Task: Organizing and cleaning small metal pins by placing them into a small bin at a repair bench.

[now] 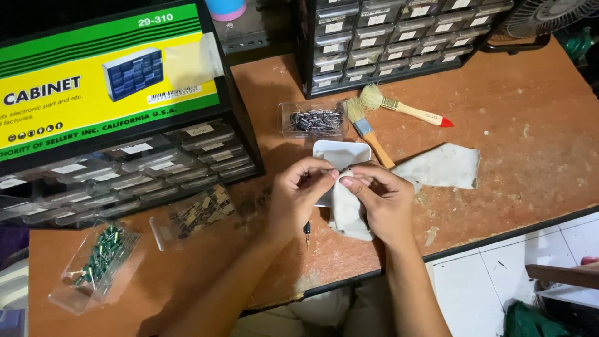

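My left hand (pixel 299 196) and my right hand (pixel 382 200) meet over the wooden table (pixel 511 156). Both pinch a small dark part at their fingertips, wrapped in a pale cloth (pixel 345 215) that hangs down under my right hand. A white square dish (pixel 342 151) lies just behind the hands, partly hidden by them. A small dark part (pixel 306 229) lies on the table below my left hand.
Two brushes (pixel 369 130) (pixel 405 109) and a second cloth (pixel 444 165) lie to the right. Clear drawers of small parts (pixel 312 120) (pixel 193 215) (pixel 100 262) sit on the table. Black drawer cabinets (pixel 399 37) (pixel 125 168) stand behind. A fan (pixel 549 15) is at top right.
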